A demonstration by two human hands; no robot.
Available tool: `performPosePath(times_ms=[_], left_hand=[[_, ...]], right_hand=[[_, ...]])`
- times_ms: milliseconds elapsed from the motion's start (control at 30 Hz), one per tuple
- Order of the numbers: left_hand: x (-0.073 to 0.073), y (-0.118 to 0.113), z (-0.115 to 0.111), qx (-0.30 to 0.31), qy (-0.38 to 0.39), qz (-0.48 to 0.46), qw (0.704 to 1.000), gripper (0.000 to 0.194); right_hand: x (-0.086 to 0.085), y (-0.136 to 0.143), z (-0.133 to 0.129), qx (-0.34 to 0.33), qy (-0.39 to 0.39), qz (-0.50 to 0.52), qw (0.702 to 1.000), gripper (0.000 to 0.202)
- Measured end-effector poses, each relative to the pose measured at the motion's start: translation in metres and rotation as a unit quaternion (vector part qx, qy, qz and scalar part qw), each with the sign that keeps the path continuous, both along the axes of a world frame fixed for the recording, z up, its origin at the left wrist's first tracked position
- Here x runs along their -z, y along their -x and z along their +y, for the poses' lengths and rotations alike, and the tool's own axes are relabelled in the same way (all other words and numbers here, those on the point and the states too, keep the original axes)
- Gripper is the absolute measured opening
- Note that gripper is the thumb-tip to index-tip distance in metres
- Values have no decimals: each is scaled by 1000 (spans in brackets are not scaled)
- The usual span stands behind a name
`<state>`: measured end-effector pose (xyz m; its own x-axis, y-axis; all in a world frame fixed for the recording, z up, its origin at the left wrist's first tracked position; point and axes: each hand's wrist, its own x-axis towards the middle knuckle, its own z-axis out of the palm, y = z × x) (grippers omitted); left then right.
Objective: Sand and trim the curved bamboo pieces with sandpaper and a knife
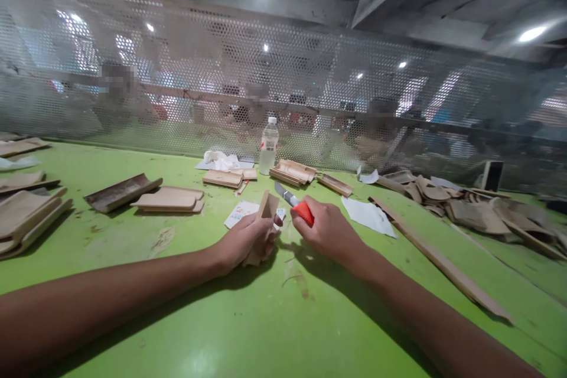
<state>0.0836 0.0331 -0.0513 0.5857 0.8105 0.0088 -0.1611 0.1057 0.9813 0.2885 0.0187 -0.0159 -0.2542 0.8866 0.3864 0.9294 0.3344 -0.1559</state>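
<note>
My left hand (250, 242) is closed around a light brown bamboo piece (267, 205), which stands nearly upright with its top edge above my fingers. In my right hand (330, 230) is a knife with a red handle (304, 212), its short blade pointing up and left. The blade is close to the bamboo piece but apart from it. Behind my left hand, a printed paper packet (241, 212) lies on the green table (186, 319). My left fingers hide the lower part of the bamboo piece.
A clear bottle (267, 150) stands near a perforated metal screen (199, 82). Bamboo pieces (170, 198) lie left, with a stack (29, 221) at the far left. Right are a white paper (368, 217), a long bamboo strip (443, 263) and a heap of pieces (473, 212). Blurred people sit beyond the screen.
</note>
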Motion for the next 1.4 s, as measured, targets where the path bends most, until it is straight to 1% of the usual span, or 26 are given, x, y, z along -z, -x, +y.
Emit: performPosePath(times_ms=[67,133,233,333,433,533,633,867,1067,1233,1333,1400], left_hand=[[1,1,2,13,1,1,1000,24],[2,1,4,33,0,4,999,22],[2,4,8,46,-13,26,999,29],[-2,7,11,61,-65,77,993,41],[-4,9,12,76,-111,126,983,55],[-7,8,10,89,-134,143,976,58],[-8,6,7,98,-152,139,974,58],[-3,2,4,61,-137,117,982,54],[-4,3,1,30,-182,150,971,55],[-5,4,1,20,-206,169,964,59],[-4,5,2,15,-217,177,960,60],[-3,5,3,12,-208,179,962,60]], right_hand=[[2,2,0,-32,23,-9,999,20],[5,3,0,-47,41,-22,998,17],[8,4,0,-44,54,-34,997,16],[8,4,0,-47,60,-41,996,19],[6,3,-2,-72,72,-49,994,21],[2,2,-3,-93,77,-58,991,22],[1,2,-4,-93,75,-71,990,23],[6,6,-5,-54,47,-91,993,33],[9,8,-5,-23,29,-102,994,26],[13,7,-5,-12,14,-105,994,21],[16,8,-5,-9,6,-102,995,23],[18,9,-5,-5,-2,-97,995,25]])
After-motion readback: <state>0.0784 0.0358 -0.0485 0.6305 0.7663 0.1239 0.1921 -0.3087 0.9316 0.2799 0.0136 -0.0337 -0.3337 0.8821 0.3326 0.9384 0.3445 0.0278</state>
